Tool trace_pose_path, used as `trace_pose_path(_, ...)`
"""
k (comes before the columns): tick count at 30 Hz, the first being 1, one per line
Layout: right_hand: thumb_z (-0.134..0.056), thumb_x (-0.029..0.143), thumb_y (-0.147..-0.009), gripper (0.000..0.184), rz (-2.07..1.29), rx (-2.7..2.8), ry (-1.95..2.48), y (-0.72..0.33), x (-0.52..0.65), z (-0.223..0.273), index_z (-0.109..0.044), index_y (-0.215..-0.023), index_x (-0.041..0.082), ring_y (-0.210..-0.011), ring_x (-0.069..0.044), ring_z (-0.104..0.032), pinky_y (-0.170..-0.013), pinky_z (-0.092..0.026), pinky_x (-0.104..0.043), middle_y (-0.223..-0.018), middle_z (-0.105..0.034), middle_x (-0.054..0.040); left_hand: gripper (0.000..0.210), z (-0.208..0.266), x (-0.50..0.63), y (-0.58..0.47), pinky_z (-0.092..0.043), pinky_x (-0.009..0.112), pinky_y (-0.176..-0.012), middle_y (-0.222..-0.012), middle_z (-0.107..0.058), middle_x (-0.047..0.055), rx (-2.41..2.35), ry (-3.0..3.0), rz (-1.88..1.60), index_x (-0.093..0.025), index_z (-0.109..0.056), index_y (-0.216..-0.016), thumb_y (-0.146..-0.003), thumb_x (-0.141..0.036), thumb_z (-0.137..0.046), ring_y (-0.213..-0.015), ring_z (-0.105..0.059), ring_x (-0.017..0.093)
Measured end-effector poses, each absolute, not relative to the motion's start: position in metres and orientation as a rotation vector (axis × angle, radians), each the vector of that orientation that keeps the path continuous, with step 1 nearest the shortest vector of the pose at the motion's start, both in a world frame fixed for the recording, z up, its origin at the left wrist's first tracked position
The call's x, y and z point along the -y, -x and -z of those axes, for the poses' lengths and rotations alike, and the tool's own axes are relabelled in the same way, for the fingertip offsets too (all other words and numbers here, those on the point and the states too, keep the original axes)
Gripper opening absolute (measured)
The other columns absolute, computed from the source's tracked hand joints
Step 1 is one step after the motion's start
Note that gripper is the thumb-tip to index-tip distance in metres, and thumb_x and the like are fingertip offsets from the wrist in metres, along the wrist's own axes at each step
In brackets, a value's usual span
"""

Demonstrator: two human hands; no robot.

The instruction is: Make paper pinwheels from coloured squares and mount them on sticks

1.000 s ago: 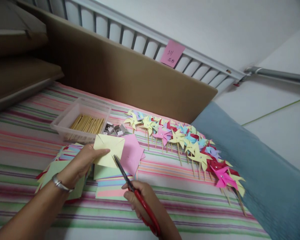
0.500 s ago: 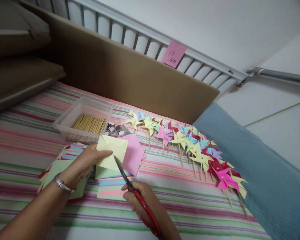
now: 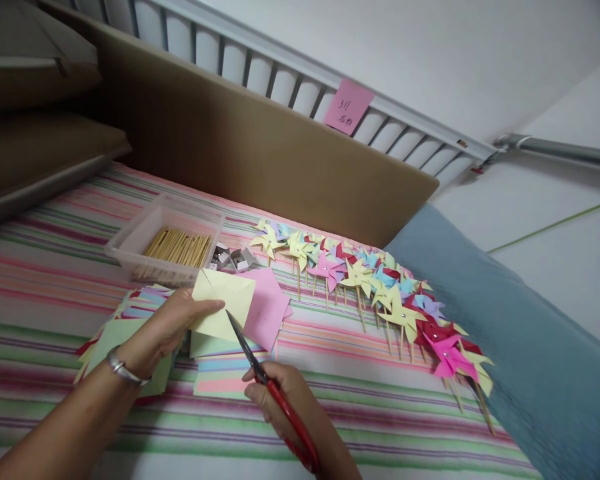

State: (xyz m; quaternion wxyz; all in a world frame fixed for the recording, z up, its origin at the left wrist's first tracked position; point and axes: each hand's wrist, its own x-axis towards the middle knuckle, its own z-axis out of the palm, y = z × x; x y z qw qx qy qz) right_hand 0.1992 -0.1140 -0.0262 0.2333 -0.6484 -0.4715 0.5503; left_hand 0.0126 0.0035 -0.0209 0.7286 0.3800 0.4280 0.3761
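Note:
Pinched between the thumb and fingers of my left hand (image 3: 177, 320) is a square of pale yellow paper (image 3: 230, 290), with cuts or creases running in from its corners. My right hand (image 3: 285, 393) grips red-handled scissors (image 3: 290, 410); their blades lie close together over the yellow paper's lower right part, the tip near its middle. Behind it sits pink paper (image 3: 267, 310), with a pile of coloured sheets (image 3: 217, 380) below. A stack of coloured paper (image 3: 107, 347) rests under my left wrist.
A clear plastic box (image 3: 130, 247) of thin wooden sticks (image 3: 180, 248) stands at the back left, beside small open boxes of metal pieces (image 3: 241, 259). Several finished paper pinwheels (image 3: 405, 317) lie in a row to the right. A cardboard panel (image 3: 260, 140) stands along the back.
Almost nothing differs. The yellow paper, the scissors and both hands have shifted very slightly left; the hold on each stays the same.

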Motion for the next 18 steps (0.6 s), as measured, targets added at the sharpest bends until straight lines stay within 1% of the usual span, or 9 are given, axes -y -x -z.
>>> trace_pose_path(3, -0.062, 0.039, -0.071, 0.030, -1.522, 1.303, 1.780, -0.199, 0.114, 0.026, -0.065, -0.089, 0.015, -0.046, -0.009, -0.040, -0.045, -0.033, -0.020, -0.054, -0.044, 0.0044, 0.032, 0.021, -0.003, -0.013, -0.052, 0.030, -0.062, -0.082, -0.074, 0.010, -0.950, -0.838, -0.838, -0.014, -0.071, -0.084, -0.055, -0.024, -0.079, -0.068, -0.068, 0.025)
trace_pose_path(8, -0.062, 0.037, -0.071, 0.027, -1.498, 1.280, 1.804, -0.198, 0.116, 0.025, -0.065, -0.088, 0.016, -0.044, -0.008, -0.038, -0.043, -0.029, -0.019, -0.053, -0.043, 0.0048, 0.030, 0.020, -0.003, -0.013, -0.051, 0.029, -0.061, -0.082, -0.074, 0.009, -0.957, -0.834, -0.833, -0.014, -0.071, -0.084, -0.056, -0.023, -0.078, -0.068, -0.068, 0.024)
trace_pose_path(11, -0.062, 0.038, -0.072, 0.028, -1.511, 1.327, 1.777, -0.199, 0.115, 0.027, -0.065, -0.089, 0.017, -0.046, -0.009, -0.040, -0.045, -0.031, -0.020, -0.054, -0.045, 0.0043, 0.032, 0.020, -0.004, -0.013, -0.051, 0.029, -0.061, -0.080, -0.074, 0.009, -0.963, -0.820, -0.828, -0.014, -0.071, -0.086, -0.056, -0.022, -0.078, -0.067, -0.067, 0.023)
trace_pose_path(14, -0.062, 0.038, -0.072, 0.028, -1.436, 1.437, 1.760, -0.203, 0.115, 0.029, -0.066, -0.090, 0.016, -0.051, -0.010, -0.042, -0.048, -0.033, -0.020, -0.058, -0.049, 0.0029, 0.033, 0.022, -0.006, -0.013, -0.051, 0.029, -0.060, -0.078, -0.074, 0.009, -0.970, -0.817, -0.824, -0.013, -0.071, -0.087, -0.056, -0.022, -0.078, -0.064, -0.067, 0.023)
trace_pose_path(16, -0.061, 0.034, -0.073, 0.026, -1.356, 1.548, 1.746, -0.206, 0.115, 0.027, -0.066, -0.091, 0.016, -0.054, -0.010, -0.042, -0.051, -0.034, -0.020, -0.060, -0.049, 0.0024, 0.033, 0.024, -0.006, -0.012, -0.051, 0.029, -0.058, -0.076, -0.074, 0.008, -0.973, -0.813, -0.825, -0.013, -0.071, -0.086, -0.056, -0.022, -0.078, -0.062, -0.067, 0.023)
trace_pose_path(18, -0.058, 0.025, -0.074, 0.025, -1.284, 1.654, 1.730, -0.212, 0.116, 0.024, -0.065, -0.096, 0.017, -0.054, -0.010, -0.041, -0.051, -0.033, -0.020, -0.060, -0.049, 0.0030, 0.032, 0.025, -0.007, -0.011, -0.051, 0.029, -0.058, -0.075, -0.074, 0.008, -0.986, -0.803, -0.835, -0.013, -0.071, -0.085, -0.055, -0.022, -0.078, -0.061, -0.067, 0.023)
